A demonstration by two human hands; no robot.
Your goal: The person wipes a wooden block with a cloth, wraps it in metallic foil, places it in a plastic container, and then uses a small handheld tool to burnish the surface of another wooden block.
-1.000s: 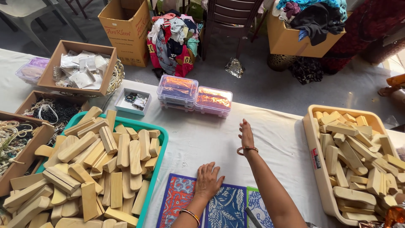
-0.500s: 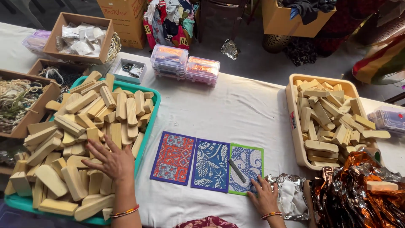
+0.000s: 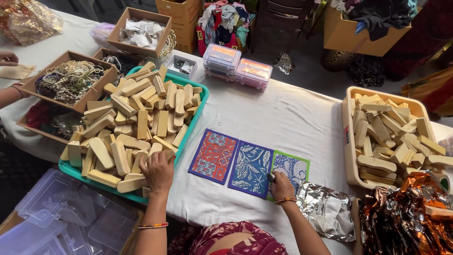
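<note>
Left hand (image 3: 158,171) resting on pale wooden blocks (image 3: 137,123) heaped in a teal plastic tray (image 3: 200,101), right hand (image 3: 281,185) pinching a small dark tool (image 3: 270,178) beside three printed patterned cards (image 3: 249,165) on a white tablecloth (image 3: 288,118)

left hand (image 3: 158,171) palm down, fingers spread, right hand (image 3: 281,185) curled, both forearms extended

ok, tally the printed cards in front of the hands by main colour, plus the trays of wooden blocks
Red card: 1
Blue card: 1
Green-edged card: 1, touched by the right hand
Teal tray of blocks: 1, under the left hand
Cream tray of blocks: 1
Total: 5
</note>
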